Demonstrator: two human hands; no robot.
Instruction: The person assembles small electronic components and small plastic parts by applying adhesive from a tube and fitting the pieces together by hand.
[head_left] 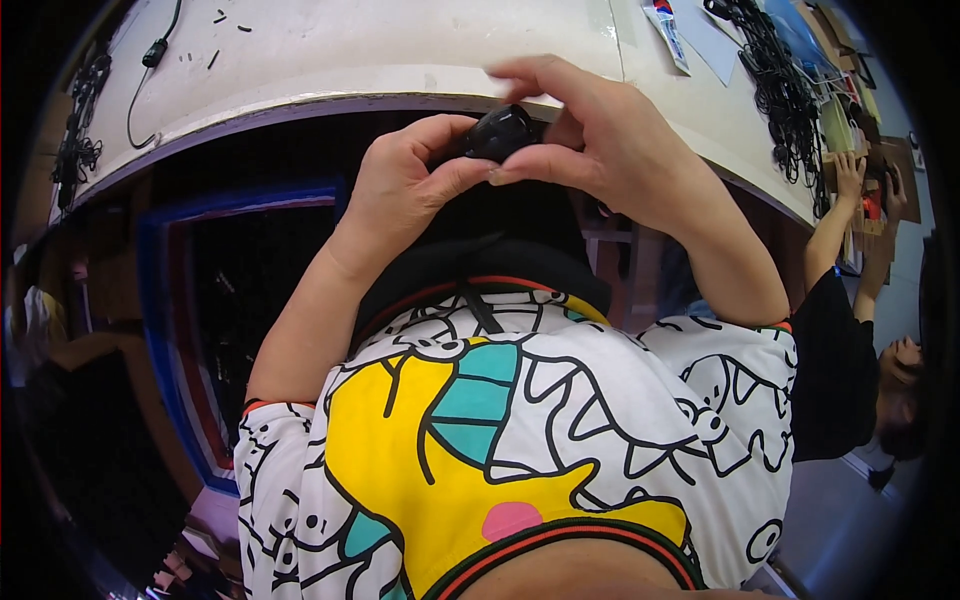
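Note:
A small, glossy black rounded object (502, 133) is held between my two hands, just off the near edge of the white table (400, 85). Its exact kind cannot be made out. My left hand (415, 165) pinches its left end between thumb and curled fingers. On the other side, my right hand (585, 130) grips it with the thumb along its lower right, while the index finger is raised over the table edge and slightly blurred. My fingers cover both ends of the object.
Black cable bundles lie at the table's left (78, 140) and right (775, 90) ends. A single black cord (140, 95) and small dark bits rest at the far left. A tube (667, 35) lies far right. Beyond, another person's hands (850, 180) work. A blue-edged bin (160, 300) stands below left.

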